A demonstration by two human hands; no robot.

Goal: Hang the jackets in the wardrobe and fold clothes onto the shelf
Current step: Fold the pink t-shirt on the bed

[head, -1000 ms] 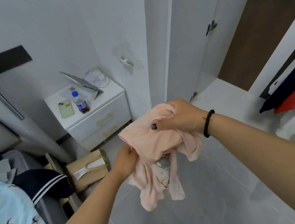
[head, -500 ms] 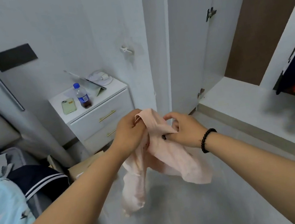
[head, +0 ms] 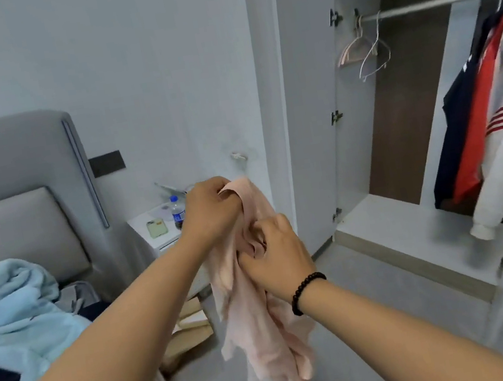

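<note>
A pale pink garment (head: 261,318) hangs crumpled in front of me, held by both hands. My left hand (head: 210,212) pinches its top edge. Just below, my right hand (head: 274,253), with a black bead bracelet at the wrist, grips a bunch of the fabric. The open wardrobe (head: 429,227) stands at the right. Its rail (head: 444,0) carries two empty hangers (head: 363,52) and several hung jackets (head: 494,116) in navy, red and white. The wardrobe's bottom shelf (head: 392,226) is bare where visible.
A grey bed with a light blue blanket (head: 7,307) and dark clothes lies at the left. A white nightstand (head: 151,237) behind my hands holds a bottle (head: 176,212) and a phone (head: 156,228). Cardboard boxes (head: 190,330) sit on the grey floor by the bed.
My view has tilted up toward the wardrobe rail. My left hand rose to the garment's top edge, and my right hand shifted to grip lower, so the garment now hangs longer.
</note>
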